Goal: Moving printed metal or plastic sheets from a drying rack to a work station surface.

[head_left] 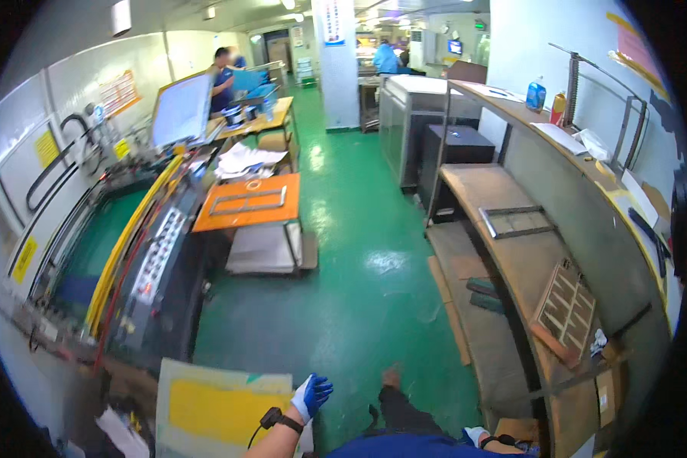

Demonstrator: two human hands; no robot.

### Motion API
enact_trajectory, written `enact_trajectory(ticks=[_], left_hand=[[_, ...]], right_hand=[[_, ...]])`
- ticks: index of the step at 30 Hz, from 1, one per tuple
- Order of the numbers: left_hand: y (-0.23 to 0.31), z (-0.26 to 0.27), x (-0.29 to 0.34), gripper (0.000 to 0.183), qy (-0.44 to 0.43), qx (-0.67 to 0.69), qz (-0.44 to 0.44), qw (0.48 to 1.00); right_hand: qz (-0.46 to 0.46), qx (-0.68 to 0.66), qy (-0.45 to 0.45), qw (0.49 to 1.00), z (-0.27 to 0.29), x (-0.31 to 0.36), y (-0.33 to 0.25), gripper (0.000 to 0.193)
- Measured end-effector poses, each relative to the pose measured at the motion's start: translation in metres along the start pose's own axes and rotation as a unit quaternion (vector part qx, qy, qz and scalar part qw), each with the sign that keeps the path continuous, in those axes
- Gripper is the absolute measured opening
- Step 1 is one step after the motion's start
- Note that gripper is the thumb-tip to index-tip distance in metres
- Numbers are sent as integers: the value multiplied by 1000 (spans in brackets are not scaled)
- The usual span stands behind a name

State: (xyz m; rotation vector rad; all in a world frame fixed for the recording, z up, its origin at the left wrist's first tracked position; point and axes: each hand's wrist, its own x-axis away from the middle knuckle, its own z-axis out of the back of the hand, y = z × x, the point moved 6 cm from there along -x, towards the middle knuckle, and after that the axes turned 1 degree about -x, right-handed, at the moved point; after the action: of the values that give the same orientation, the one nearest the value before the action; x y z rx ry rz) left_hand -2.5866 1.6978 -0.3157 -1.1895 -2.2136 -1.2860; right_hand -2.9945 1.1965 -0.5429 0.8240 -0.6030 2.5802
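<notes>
a glossy green floor (359, 305) runs through the middle of the room. along the right stands a long rack with brown wooden shelves (473, 185), and along the left a big machine with a long yellow bar (127, 248) across its length. beyond the machine's near end is a table with a flat orange top (237, 222). at the lower left, close to the person, lies a flat pale rectangular panel with a broad yellow field (221, 404); what bears it cannot be made out. a brown wooden frame with pale slotted strips (566, 311) leans on the middle shelf, and farther along that shelf lies a grey rectangular metal frame (524, 232). a grey ladder-like metal frame (248, 209) rests on the orange top. the left hand, in a white and blue glove (311, 397), is at the panel's right edge, its fingers loosely bent and nothing held in them; whether it touches the panel cannot be told. the right hand, in a similar glove (477, 436), is near the rack's foot, mostly cut off and hidden, so its grip cannot be told. a clear blue bottle (536, 95) stands on the rack's top.
</notes>
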Motion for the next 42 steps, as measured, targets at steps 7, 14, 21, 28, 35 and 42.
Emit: enact_trajectory(ticks=[7, 14, 21, 28, 35, 42], left_hand=[[17, 49, -128, 58, 89, 123, 67, 986], [133, 11, -207, 58, 242, 48, 136, 959], [270, 28, -397, 60, 275, -4, 141, 951], [546, -23, -679, 61, 173, -68, 20, 982], [699, -124, -865, 54, 176, 14, 19, 984], [644, -49, -881, 46, 283, -137, 117, 942]], right_hand=[[-115, -70, -82, 988, 256, -224, -136, 58], [10, -386, 23, 922, 534, -484, -290, 43], [-106, -500, -46, 858, 625, -629, -336, 90], [-221, -552, -37, 803, 680, -792, -239, 70], [-175, -459, -56, 869, 774, -992, -223, 41], [-14, -106, -47, 993, 994, -1202, -398, 69]])
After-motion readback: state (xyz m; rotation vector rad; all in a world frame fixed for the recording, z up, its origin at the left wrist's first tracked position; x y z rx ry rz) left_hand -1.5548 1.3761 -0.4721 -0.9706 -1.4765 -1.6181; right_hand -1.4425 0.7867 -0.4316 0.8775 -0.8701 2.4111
